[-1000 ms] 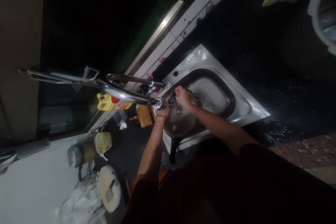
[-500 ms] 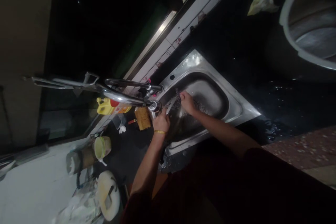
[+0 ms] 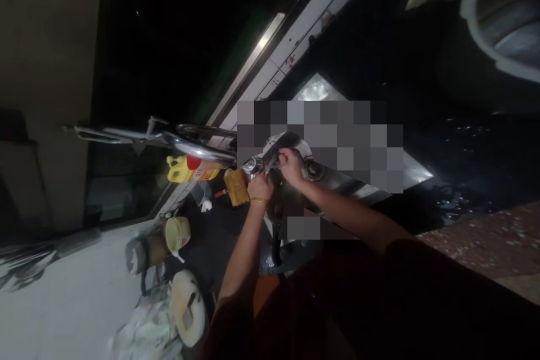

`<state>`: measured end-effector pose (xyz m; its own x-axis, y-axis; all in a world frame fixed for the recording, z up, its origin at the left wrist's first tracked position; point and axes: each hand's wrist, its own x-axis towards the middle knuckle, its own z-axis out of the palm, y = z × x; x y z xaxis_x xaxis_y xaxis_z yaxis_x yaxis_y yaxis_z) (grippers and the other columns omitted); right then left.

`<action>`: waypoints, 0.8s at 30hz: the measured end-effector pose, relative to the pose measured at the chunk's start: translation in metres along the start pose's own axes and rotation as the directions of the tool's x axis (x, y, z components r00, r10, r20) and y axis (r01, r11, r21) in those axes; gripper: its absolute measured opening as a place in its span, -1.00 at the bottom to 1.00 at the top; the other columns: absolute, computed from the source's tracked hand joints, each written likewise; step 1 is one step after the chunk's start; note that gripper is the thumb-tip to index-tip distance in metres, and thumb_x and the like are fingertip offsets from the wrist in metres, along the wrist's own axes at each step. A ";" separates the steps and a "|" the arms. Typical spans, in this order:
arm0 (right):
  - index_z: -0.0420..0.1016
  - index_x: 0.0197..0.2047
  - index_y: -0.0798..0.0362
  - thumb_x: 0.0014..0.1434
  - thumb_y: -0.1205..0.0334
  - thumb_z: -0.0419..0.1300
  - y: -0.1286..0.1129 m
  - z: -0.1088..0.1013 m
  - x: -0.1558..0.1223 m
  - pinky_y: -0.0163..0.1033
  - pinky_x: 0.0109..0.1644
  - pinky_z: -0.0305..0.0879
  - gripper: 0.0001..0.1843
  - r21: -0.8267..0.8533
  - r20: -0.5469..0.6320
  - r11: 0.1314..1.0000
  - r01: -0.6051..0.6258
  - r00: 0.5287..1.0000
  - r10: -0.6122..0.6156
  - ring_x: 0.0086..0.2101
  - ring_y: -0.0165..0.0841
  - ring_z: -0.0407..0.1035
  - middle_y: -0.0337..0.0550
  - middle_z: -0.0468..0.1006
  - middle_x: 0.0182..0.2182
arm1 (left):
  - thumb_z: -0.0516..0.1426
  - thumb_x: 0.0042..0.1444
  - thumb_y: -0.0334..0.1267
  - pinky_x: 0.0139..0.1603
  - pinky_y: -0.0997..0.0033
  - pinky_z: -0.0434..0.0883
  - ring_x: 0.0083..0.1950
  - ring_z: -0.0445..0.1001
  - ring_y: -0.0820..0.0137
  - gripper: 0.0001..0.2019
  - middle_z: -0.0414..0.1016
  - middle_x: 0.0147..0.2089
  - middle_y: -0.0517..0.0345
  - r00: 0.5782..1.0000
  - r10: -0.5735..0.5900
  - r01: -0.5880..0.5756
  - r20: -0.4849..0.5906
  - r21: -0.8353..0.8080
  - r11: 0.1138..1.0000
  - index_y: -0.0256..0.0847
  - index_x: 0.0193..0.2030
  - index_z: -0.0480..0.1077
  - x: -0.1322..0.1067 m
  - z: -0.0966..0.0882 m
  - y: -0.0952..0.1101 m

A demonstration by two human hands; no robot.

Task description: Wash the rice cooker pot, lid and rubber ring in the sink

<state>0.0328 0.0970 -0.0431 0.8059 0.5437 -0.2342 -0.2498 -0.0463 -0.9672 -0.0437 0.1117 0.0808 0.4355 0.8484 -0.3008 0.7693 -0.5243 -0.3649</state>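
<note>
Left hand (image 3: 260,184): fingers curled closed, thumb side up, just below the tap head (image 3: 252,166), at the near edge of the lid; yellow bracelet (image 3: 259,200) at the wrist; what it grips, if anything, cannot be told

Right hand (image 3: 291,167): half-closed, fingers bent inward, over the lid, well short of the tap head; pale streak beside the fingertips; whether anything is held cannot be told

Metal lid (image 3: 287,197): one, brownish, beneath both hands and over the sink (image 3: 415,173), its dark handle (image 3: 276,244) pointing toward the person; part of the sink hidden by coarse squares

Counter (image 3: 219,236), left of the sink: yellow bottle (image 3: 179,171); brown block (image 3: 237,187), near the left hand; pale tub (image 3: 177,233)
</note>
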 end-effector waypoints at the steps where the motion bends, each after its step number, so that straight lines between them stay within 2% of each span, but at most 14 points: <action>1: 0.45 -0.11 0.10 0.17 0.35 -0.06 0.000 0.001 0.000 -0.21 -0.04 0.31 -0.68 -0.004 -0.001 0.999 -0.047 0.999 0.047 -0.20 -0.30 0.42 -0.07 0.57 -0.20 | -0.04 0.25 -0.17 -0.05 0.24 0.42 -0.04 0.55 0.12 -0.56 0.57 -0.07 -0.12 1.000 -0.007 0.007 0.006 0.005 1.000 -0.14 0.25 0.26 0.001 0.000 -0.001; 4: 0.47 -0.12 0.13 0.14 0.39 -0.06 -0.004 0.002 0.002 -0.19 -0.03 0.31 -0.66 -0.062 0.018 0.988 -0.143 0.989 0.144 -0.21 -0.27 0.43 -0.05 0.58 -0.22 | -0.06 0.26 -0.17 -0.05 0.23 0.41 -0.02 0.54 0.10 -0.57 0.56 -0.06 -0.17 0.998 -0.057 0.057 0.031 0.019 0.998 -0.18 0.23 0.29 0.003 -0.004 -0.001; 9: 0.47 -0.05 0.10 0.18 0.34 -0.05 -0.007 -0.002 0.001 -0.23 -0.08 0.33 -0.64 -0.075 0.083 0.997 -0.027 0.996 0.033 -0.24 -0.29 0.45 -0.10 0.59 -0.25 | -0.06 0.26 -0.17 -0.04 0.22 0.41 -0.02 0.54 0.10 -0.59 0.56 -0.05 -0.17 0.999 -0.029 0.028 0.033 0.029 0.999 -0.18 0.21 0.30 0.003 -0.004 -0.001; 14: 0.52 -0.07 0.17 0.14 0.41 -0.04 -0.001 -0.015 0.016 -0.19 0.01 0.29 -0.62 -0.225 0.061 0.973 -0.051 0.996 0.066 -0.16 -0.25 0.44 0.01 0.58 -0.17 | -0.05 0.25 -0.18 -0.04 0.24 0.41 -0.02 0.54 0.10 -0.60 0.56 -0.06 -0.17 0.999 -0.028 0.027 0.034 0.029 0.999 -0.20 0.19 0.31 0.003 -0.004 0.001; 19: 0.55 -0.10 0.08 0.16 0.38 -0.03 -0.003 -0.013 0.010 -0.21 0.02 0.30 -0.64 -0.153 0.086 0.985 0.082 0.994 -0.070 -0.16 -0.28 0.44 -0.07 0.59 -0.19 | -0.08 0.28 -0.16 -0.07 0.24 0.41 -0.03 0.54 0.10 -0.58 0.55 -0.03 -0.19 0.999 -0.004 0.002 0.033 0.048 0.999 -0.20 0.21 0.30 0.002 -0.005 0.002; 24: 0.55 -0.14 0.12 0.14 0.41 -0.01 0.001 -0.012 0.017 -0.19 0.03 0.30 -0.66 -0.151 0.075 0.987 -0.056 0.995 0.068 -0.16 -0.28 0.44 -0.06 0.59 -0.20 | -0.04 0.26 -0.20 -0.06 0.31 0.41 -0.02 0.54 0.15 -0.60 0.56 -0.05 -0.14 0.999 -0.042 0.039 0.034 0.065 0.997 -0.19 0.19 0.33 0.003 -0.007 0.003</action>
<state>0.0528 0.0962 -0.0496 0.7446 0.6006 -0.2912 -0.2102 -0.2030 -0.9563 -0.0370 0.1131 0.0855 0.3871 0.8666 -0.3150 0.7539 -0.4941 -0.4330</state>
